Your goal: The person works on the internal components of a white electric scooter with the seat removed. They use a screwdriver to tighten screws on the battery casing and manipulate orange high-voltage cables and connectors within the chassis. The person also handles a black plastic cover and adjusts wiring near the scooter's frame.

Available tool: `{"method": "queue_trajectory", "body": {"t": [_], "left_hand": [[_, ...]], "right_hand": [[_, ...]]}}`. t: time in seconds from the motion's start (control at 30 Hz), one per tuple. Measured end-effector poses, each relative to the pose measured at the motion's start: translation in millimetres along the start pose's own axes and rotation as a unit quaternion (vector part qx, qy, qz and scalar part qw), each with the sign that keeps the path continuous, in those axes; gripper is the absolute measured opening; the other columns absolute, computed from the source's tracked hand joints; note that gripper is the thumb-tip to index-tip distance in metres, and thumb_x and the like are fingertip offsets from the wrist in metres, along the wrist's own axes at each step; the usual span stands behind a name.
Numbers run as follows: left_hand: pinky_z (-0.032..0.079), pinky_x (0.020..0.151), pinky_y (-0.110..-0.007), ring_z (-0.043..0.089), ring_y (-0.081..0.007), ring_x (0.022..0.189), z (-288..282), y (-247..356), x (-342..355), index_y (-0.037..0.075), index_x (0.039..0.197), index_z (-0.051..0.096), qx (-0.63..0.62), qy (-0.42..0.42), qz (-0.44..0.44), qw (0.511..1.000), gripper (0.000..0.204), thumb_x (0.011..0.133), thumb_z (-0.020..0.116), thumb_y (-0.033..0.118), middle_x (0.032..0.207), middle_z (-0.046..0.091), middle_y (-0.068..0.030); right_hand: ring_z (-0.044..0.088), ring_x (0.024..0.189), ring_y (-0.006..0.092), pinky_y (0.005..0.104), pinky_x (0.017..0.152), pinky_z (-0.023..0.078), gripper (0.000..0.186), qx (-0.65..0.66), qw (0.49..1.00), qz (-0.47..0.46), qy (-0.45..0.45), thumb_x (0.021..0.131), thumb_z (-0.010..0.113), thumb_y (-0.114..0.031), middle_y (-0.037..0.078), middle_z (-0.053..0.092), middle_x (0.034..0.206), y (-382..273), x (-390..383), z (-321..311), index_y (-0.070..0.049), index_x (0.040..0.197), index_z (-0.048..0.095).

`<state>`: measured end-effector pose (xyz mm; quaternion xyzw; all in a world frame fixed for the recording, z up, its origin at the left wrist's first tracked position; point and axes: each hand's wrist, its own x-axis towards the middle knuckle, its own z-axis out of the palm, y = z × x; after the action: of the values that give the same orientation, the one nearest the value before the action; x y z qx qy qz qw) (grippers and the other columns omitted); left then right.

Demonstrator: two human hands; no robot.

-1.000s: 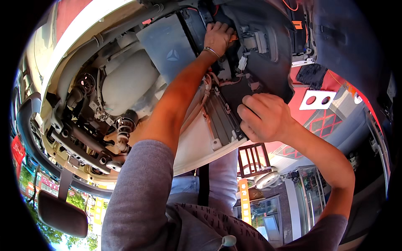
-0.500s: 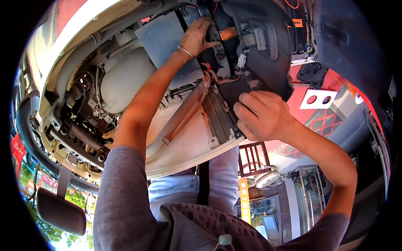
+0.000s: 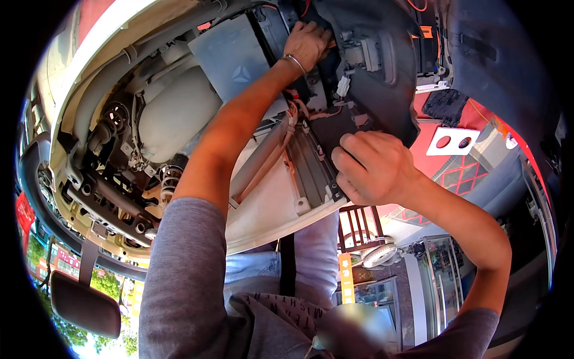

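My left hand, with a bracelet at its wrist, reaches far into an open vehicle compartment. Its fingers curl around a small orange piece, mostly covered by the hand. Beside that forearm lies a flat blue-grey box. My right hand is closed, knuckles up, over the near right edge of the compartment by a dark grooved strip. Whatever its fingers hold is hidden. Between the hands are a white connector and a bundle of wires.
A pale rounded tank and a coil spring sit at left inside the bodywork. The cream panel rim curves in front of me. A dark plastic panel stands at right. A mirror is at lower left.
My left hand has moved right and slightly farther in, from a metal bracket onto the orange piece. My right hand has hardly moved.
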<state>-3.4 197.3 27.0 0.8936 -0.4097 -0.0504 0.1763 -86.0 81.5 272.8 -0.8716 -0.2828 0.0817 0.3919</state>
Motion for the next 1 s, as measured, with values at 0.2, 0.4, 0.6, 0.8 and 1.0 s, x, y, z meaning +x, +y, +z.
{"method": "queue_trajectory", "body": {"t": [0.2, 0.4, 0.6, 0.8, 1.0], "left_hand": [[0.035, 0.075, -0.033, 0.048, -0.0209, 0.084, -12, 4, 6, 0.009, 0.096, 0.054, 0.008, -0.089, 0.024, 0.996, 0.030, 0.070, 0.061, 0.023, 0.074, 0.055, -0.0055], [0.038, 0.073, -0.033, 0.048, -0.0221, 0.085, -6, 3, -3, 0.010, 0.100, 0.052, 0.024, -0.098, 0.017, 0.995, 0.034, 0.069, 0.061, 0.021, 0.076, 0.055, -0.0062], [0.041, 0.071, -0.036, 0.049, -0.0261, 0.084, -13, -4, -9, 0.005, 0.099, 0.050, -0.060, -0.056, -0.014, 0.997, 0.037, 0.066, 0.065, 0.014, 0.089, 0.050, -0.0136], [0.044, 0.069, -0.041, 0.051, -0.0369, 0.082, -41, 3, -41, 0.002, 0.095, 0.049, -0.221, 0.040, -0.285, 0.932, 0.036, 0.064, 0.067, 0.009, 0.094, 0.047, -0.0203], [0.046, 0.069, -0.040, 0.057, -0.0352, 0.078, -17, 10, -72, 0.002, 0.091, 0.054, -0.270, -0.020, -0.413, 0.870, 0.023, 0.068, 0.054, 0.002, 0.081, 0.060, -0.0183]], "right_hand": [[0.047, 0.053, 0.0206, 0.0300, 0.044, 0.042, 0.019, 0.013, 1.000, 0.015, -0.014, 0.053, 0.058, -0.006, 0.008, 0.039, 0.063, -1, 0, -2, -0.002, 0.064, 0.044], [0.047, 0.053, 0.0207, 0.0299, 0.045, 0.043, 0.020, 0.014, 0.999, 0.018, -0.023, 0.052, 0.059, -0.006, 0.008, 0.039, 0.064, 0, 2, -3, -0.002, 0.064, 0.044], [0.048, 0.053, 0.0208, 0.0297, 0.046, 0.043, 0.020, 0.011, 1.000, 0.012, -0.017, 0.053, 0.059, -0.005, 0.008, 0.040, 0.064, -2, 4, -4, -0.002, 0.065, 0.044], [0.049, 0.053, 0.0224, 0.0307, 0.048, 0.043, 0.016, 0.019, 0.995, 0.074, -0.067, 0.058, 0.058, -0.005, 0.009, 0.043, 0.064, -2, 7, -4, -0.001, 0.068, 0.047], [0.050, 0.054, 0.0117, 0.0250, 0.051, 0.041, 0.020, 0.262, 0.825, 0.494, -0.084, 0.078, 0.043, -0.011, 0.007, 0.050, 0.060, 27, 28, 28, 0.002, 0.065, 0.049]]}}
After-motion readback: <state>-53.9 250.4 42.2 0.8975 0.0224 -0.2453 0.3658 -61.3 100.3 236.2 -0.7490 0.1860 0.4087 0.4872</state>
